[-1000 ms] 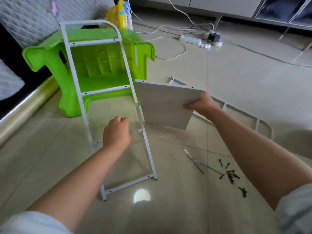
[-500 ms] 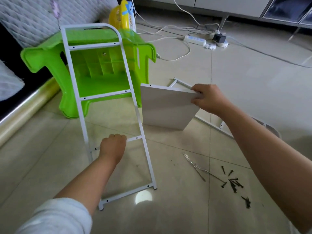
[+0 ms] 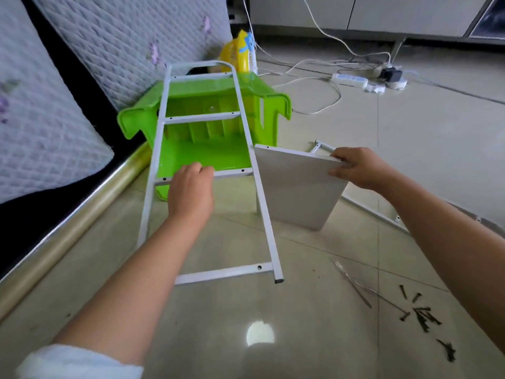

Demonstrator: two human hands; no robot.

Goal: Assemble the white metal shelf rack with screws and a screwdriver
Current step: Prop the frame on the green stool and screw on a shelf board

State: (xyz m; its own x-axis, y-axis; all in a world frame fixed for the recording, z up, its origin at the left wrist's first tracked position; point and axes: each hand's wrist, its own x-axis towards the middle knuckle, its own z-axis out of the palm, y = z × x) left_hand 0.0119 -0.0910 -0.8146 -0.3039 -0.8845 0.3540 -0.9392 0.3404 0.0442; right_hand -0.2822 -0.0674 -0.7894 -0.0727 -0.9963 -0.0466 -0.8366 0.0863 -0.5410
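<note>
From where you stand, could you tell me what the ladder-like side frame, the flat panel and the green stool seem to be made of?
Side frame: probably white-painted metal tube; a square open end and drilled holes show.
Flat panel: matte white board with a thin edge; metal or laminate, unclear.
Green stool: glossy moulded plastic with ribs underneath.

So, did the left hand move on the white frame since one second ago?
Yes. The left hand went up the white frame, one rung nearer the green stool.

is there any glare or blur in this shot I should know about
Head view: a round bright glare spot sits on the glossy floor; wide-angle bending curves the edges; the frame and both hands stay fairly sharp; the screws look slightly soft.
</note>
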